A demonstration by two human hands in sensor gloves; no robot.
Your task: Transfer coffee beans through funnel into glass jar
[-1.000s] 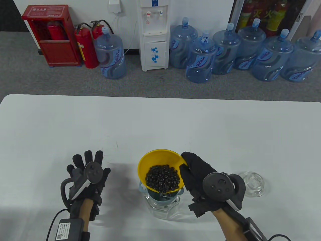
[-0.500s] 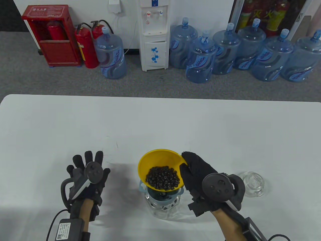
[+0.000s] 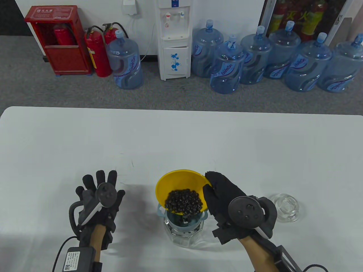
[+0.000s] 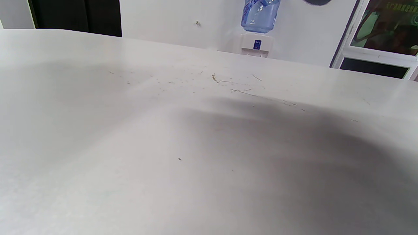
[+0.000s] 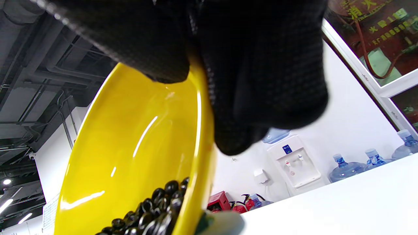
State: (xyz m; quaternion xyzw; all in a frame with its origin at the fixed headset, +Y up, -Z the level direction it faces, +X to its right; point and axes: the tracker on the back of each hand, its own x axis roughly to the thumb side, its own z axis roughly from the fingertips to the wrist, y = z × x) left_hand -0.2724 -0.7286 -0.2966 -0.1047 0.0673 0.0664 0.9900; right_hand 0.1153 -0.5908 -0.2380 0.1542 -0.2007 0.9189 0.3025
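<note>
My right hand (image 3: 218,195) grips the rim of a yellow bowl (image 3: 175,181) and holds it tilted toward me over a pale blue funnel (image 3: 184,222). The funnel sits in the mouth of a clear glass jar (image 3: 184,235) near the table's front edge. Dark coffee beans (image 3: 184,201) lie at the bowl's low side above the funnel, and some show inside the jar. In the right wrist view my fingers (image 5: 261,81) pinch the bowl's rim (image 5: 137,147) with beans (image 5: 156,209) below. My left hand (image 3: 97,195) rests flat on the table left of the jar, fingers spread, holding nothing.
A clear glass lid (image 3: 286,206) lies on the table right of my right hand. The white table (image 3: 181,141) stretches far back; its surface fills the left wrist view (image 4: 163,147). Water bottles and fire extinguishers stand on the floor behind.
The bowl has tilted a little further and the bean pile has shrunk and slid toward the funnel. More beans show in the jar. The left hand has not moved.
</note>
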